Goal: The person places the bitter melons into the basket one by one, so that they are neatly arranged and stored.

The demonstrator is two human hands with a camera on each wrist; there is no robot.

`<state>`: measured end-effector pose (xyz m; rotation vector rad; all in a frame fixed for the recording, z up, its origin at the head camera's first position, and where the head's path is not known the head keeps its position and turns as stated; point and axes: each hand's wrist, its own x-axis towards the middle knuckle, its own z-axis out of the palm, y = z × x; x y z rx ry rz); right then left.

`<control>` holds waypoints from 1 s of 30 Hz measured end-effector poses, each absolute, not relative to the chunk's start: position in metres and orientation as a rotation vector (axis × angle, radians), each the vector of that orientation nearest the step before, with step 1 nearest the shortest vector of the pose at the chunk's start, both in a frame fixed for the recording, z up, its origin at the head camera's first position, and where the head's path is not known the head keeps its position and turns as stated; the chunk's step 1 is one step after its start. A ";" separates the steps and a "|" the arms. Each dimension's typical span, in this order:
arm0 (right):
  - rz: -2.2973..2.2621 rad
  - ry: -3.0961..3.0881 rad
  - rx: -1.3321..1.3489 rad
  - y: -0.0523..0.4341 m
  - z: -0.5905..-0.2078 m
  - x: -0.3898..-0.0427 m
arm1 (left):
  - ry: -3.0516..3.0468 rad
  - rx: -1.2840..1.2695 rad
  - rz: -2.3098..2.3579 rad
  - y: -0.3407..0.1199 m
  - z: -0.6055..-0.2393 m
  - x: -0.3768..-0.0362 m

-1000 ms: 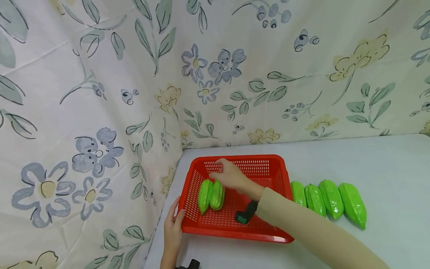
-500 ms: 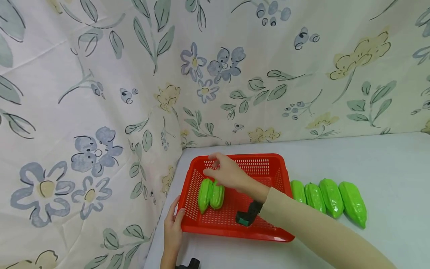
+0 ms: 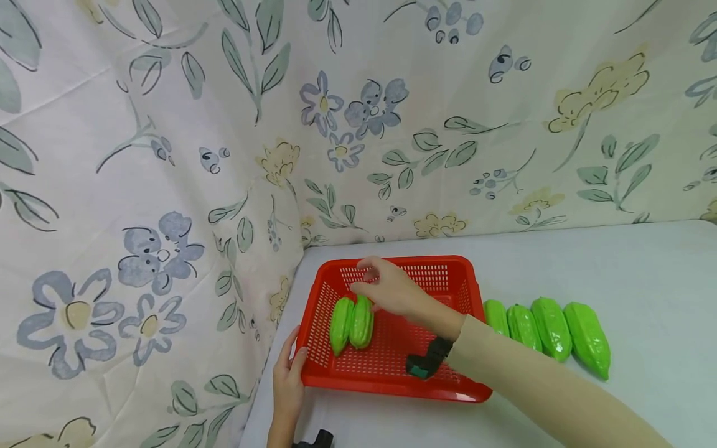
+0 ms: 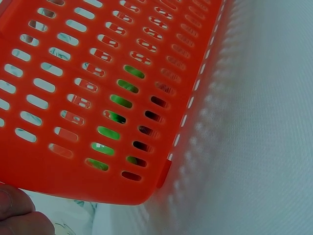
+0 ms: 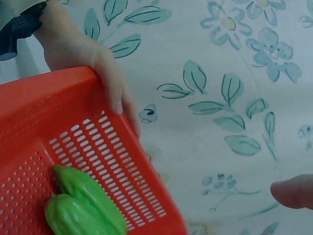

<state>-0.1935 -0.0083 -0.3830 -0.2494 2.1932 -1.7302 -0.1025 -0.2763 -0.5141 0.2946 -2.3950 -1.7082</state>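
Observation:
A red plastic basket with slotted walls stands on the table. Two shiny, ribbed, oblong green fruits lie side by side inside its left part. At the left wall, my left hand grips the rim; in the right wrist view, fingers of that hand drape over the edge. My right hand hovers above the far ends of the two fruits, fingers loosely bent and holding nothing. Only a fingertip of it shows in the right wrist view. Through the basket slots, the left wrist view shows green fruit.
Several more green fruits lie in a row on the white table, right of the basket; my right forearm passes in front of part of the row. A flower-printed cloth hangs behind and to the left.
My right hand first lifted slightly left, then drew back a little to the right over the basket. The left hand, the basket and the fruits have stayed in place.

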 end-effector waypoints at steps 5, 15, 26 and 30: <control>-1.698 2.228 -0.226 0.004 -0.380 -0.192 | -2.402 0.309 -1.699 -0.276 -0.511 -0.101; -1.690 2.248 -0.226 0.037 -0.379 -0.189 | -2.388 0.277 -1.689 -0.274 -0.511 -0.100; -1.680 2.295 -0.205 0.082 -0.381 -0.186 | -2.414 0.304 -1.654 -0.276 -0.514 -0.102; -1.673 2.324 -0.225 0.094 -0.382 -0.183 | -2.420 0.304 -1.651 -0.276 -0.515 -0.103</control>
